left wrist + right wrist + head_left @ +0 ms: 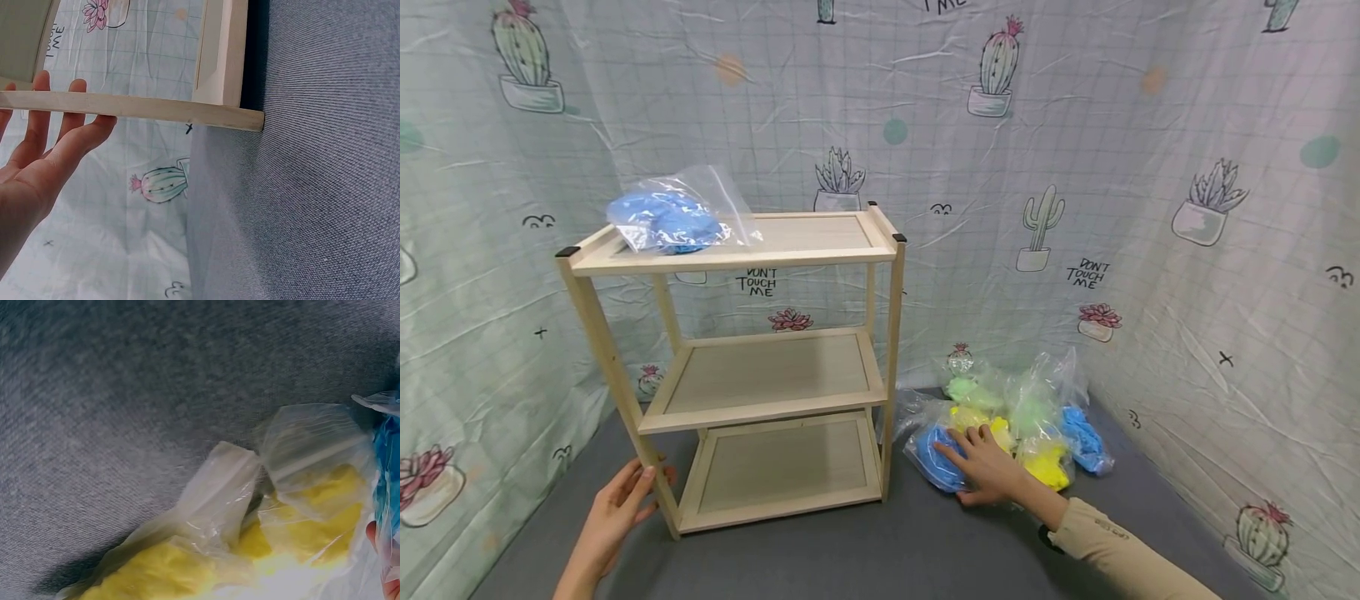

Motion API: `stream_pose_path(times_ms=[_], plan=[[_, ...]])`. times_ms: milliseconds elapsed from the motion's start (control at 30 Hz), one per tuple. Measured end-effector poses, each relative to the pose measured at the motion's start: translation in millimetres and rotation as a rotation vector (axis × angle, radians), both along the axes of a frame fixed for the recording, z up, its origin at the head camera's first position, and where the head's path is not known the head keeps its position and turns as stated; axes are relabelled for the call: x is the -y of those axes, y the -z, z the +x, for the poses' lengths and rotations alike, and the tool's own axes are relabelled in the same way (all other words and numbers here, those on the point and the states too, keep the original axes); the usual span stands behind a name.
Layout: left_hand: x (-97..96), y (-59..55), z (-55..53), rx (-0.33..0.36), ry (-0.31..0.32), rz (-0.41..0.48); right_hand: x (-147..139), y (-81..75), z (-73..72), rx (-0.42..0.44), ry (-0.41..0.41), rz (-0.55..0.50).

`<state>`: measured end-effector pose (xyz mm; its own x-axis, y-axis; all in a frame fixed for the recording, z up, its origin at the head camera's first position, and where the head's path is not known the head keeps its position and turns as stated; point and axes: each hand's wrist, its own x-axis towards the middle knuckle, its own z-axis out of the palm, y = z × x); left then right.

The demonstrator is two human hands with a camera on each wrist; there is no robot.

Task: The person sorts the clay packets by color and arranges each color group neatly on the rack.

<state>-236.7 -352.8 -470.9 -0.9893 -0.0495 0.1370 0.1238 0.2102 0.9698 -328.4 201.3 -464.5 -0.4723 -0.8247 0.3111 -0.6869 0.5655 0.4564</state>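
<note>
A pale wooden three-tier shelf point(767, 408) stands upright on the dark grey cloth. My left hand point(619, 504) grips its front left leg low down, thumb in front and fingers reaching past it. In the left wrist view the fingers of that hand point(47, 153) cross the leg point(169, 110). To the right of the shelf, my right hand point(988, 468) lies over a clear bag with blue contents point(934, 458), fingers spread across it. The right wrist view catches only a fingertip point(372, 534) beside the blue bag point(389, 469) at its right edge.
Clear bags of yellow point(1045, 465), pale green point(973, 392) and blue material point(1084, 437) are heaped around the right hand. Another blue-filled bag point(666, 221) sits on the shelf's top tier. A cactus-print curtain point(1225, 250) encloses the back and sides.
</note>
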Motion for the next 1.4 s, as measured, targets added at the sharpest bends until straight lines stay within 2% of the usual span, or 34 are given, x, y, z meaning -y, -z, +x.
stream_pose_path(times_ms=[100, 267, 400, 700, 933, 1200, 1400], plan=[[-3.5, -5.7, 3.9, -0.007, 0.008, 0.000, 1.6, -0.8, 0.9, -0.015, -0.011, 0.004], [-24.5, -36.7, 22.2, -0.001, 0.010, -0.036, 2.5, -3.0, 1.8, -0.030, -0.023, 0.027], [-34.1, -47.4, 29.0, -0.003, -0.008, -0.040, 1.7, -6.6, 3.6, -0.033, -0.022, 0.058], [-34.3, -46.5, 30.5, -0.043, 0.017, -0.003, 0.8, -11.4, 7.8, -0.049, -0.036, 0.068], [-34.6, -47.3, 30.4, -0.016, 0.002, -0.018, 0.1, -12.3, 10.2, -0.105, -0.051, 0.058], [-34.6, -48.1, 29.5, -0.001, -0.019, -0.060, -1.3, -15.2, 13.1, -0.082, -0.083, -0.026], [-34.7, -47.5, 29.6, -0.023, -0.007, -0.029, -2.5, -18.2, 14.8, -0.091, -0.118, -0.098]])
